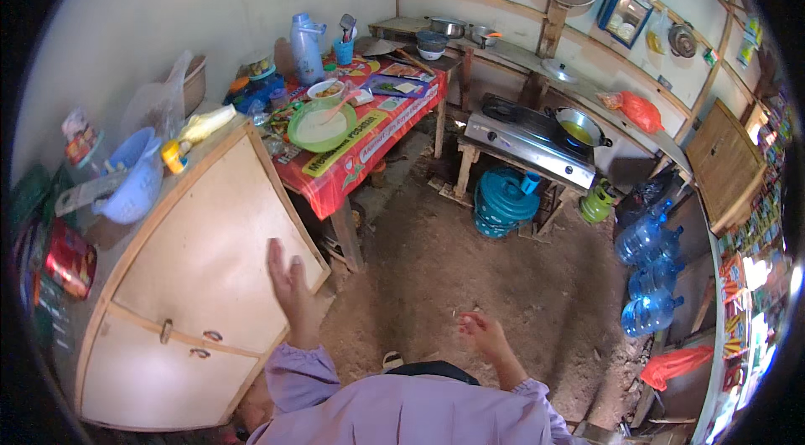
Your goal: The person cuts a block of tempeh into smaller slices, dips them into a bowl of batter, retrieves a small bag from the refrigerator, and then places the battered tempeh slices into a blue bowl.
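My left hand (291, 288) is raised in front of the pale wooden cabinet (195, 237), fingers apart and holding nothing. Over the dirt floor, my right hand (481, 333) has loosely bent fingers; whether something small is between them cannot be told. Ahead, a table with a red printed cloth (324, 187) bears a green bowl (322, 124) of pale batter with a pink spoon. Behind that are a white bowl (326, 90) of food and a purple tray (396, 86). On a two-burner gas stove (528, 140), a wok (577, 129) of yellowish oil sits over a blue flame.
Below the stove is a lidded teal bucket (506, 200), with a green gas cylinder (597, 201) beside it. Large blue water bottles (651, 313) line the right side, near a red plastic bag (676, 366). A blue basin (129, 184) tops the cabinet. A thermos (307, 50) stands on the table.
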`<state>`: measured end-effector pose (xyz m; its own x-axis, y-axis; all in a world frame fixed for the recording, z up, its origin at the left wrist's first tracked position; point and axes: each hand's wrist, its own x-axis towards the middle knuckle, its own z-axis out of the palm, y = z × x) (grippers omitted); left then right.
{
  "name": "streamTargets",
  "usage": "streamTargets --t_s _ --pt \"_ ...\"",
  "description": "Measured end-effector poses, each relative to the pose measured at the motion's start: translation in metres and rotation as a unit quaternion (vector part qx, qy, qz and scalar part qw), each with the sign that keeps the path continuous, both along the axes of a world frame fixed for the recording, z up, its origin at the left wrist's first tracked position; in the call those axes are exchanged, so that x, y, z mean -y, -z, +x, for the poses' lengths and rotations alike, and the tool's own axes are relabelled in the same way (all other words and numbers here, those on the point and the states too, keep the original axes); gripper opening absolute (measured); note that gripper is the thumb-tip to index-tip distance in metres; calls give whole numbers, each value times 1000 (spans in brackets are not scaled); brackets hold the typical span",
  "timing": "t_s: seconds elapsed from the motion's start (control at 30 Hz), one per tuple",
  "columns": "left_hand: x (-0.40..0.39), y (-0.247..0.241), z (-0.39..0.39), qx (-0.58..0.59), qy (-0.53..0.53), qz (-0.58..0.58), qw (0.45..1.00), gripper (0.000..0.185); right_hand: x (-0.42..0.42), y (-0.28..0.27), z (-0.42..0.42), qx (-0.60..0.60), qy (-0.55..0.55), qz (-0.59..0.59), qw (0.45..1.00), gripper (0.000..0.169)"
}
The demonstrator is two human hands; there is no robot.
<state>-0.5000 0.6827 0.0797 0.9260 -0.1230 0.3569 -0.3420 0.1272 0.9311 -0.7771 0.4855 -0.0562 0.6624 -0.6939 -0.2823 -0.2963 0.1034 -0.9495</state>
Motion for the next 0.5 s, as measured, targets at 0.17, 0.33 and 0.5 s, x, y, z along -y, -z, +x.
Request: streamTargets --t_s 0.17,0.33,0.5 --pt "127 10 45 -156 190 -63 967 45 109 5 22 1 101 33 994 27" --pt "228 33 93 -245 207 -23 947 37 243 16 75 -35 132 36 990 29" --pt "313 51 136 -325 143 -54 933 36 401 8 172 -22 40 -8 999 30"
